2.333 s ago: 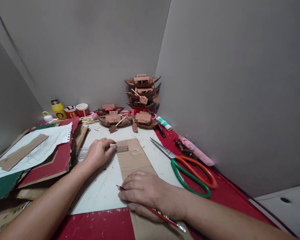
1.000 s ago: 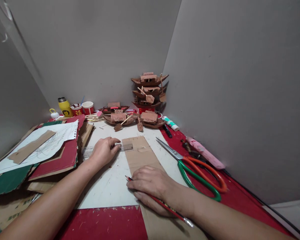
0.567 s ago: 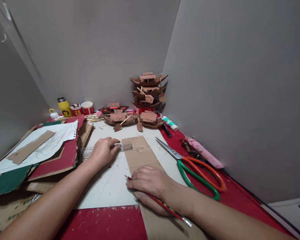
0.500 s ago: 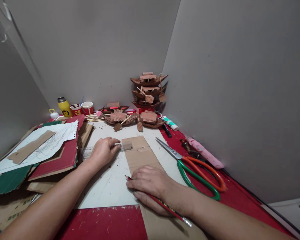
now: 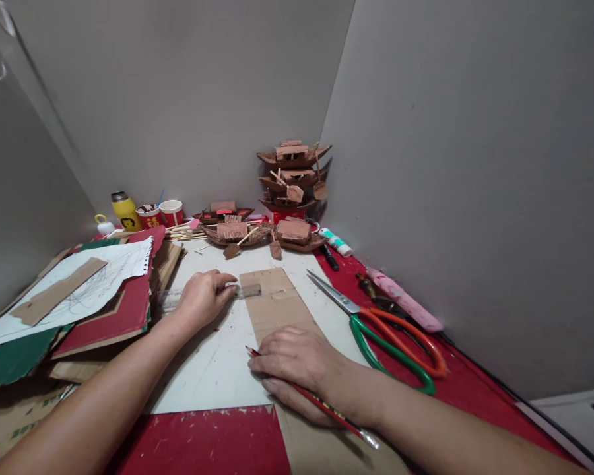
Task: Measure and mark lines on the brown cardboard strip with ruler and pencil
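A long brown cardboard strip (image 5: 275, 309) lies on a white board (image 5: 212, 369) in front of me. My left hand (image 5: 202, 300) presses a clear ruler (image 5: 250, 290) across the strip's far end. On the near part of the strip rests my right hand (image 5: 297, 363), palm down, with a red pencil (image 5: 336, 417) held under the fingers; its tip points left.
Large scissors (image 5: 381, 333) with green and orange handles lie to the right on the red table (image 5: 198, 442). A pink tool (image 5: 403, 308) lies by the right wall. Cardboard model boats (image 5: 292, 191) stand at the back. Stacked cardboard and paper (image 5: 74, 297) fill the left; cups (image 5: 171, 212) and a yellow bottle (image 5: 125, 212) stand behind.
Both hands keep their places on the ruler and the strip. Only the camera view has shifted slightly.
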A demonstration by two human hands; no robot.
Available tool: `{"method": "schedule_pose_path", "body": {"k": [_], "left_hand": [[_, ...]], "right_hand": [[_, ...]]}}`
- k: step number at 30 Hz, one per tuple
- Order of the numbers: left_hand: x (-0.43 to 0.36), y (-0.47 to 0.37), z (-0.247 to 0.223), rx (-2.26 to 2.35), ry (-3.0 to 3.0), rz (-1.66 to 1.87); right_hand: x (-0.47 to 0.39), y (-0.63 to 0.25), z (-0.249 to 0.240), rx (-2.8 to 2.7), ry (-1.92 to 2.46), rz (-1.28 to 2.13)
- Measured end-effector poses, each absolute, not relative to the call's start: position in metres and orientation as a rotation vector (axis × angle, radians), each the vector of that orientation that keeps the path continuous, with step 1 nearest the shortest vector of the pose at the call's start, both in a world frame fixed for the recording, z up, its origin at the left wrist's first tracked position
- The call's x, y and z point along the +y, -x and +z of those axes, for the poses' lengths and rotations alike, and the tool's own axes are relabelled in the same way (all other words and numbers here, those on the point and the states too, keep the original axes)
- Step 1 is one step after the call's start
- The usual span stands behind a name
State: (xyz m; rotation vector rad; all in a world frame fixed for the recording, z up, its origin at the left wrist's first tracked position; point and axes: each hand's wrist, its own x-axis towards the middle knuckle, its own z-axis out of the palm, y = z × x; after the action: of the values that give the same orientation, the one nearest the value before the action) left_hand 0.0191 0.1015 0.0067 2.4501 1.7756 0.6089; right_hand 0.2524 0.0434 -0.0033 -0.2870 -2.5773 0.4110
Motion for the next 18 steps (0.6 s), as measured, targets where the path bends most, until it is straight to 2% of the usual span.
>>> {"method": "schedule_pose_path", "body": {"k": [18], "left_hand": [[0.1026,-0.0194,0.0027,1.783,-2.383,0.636]], "right_hand": [[0.0446,-0.2516,-0.0036,-2.557,0.289,0.444]]}}
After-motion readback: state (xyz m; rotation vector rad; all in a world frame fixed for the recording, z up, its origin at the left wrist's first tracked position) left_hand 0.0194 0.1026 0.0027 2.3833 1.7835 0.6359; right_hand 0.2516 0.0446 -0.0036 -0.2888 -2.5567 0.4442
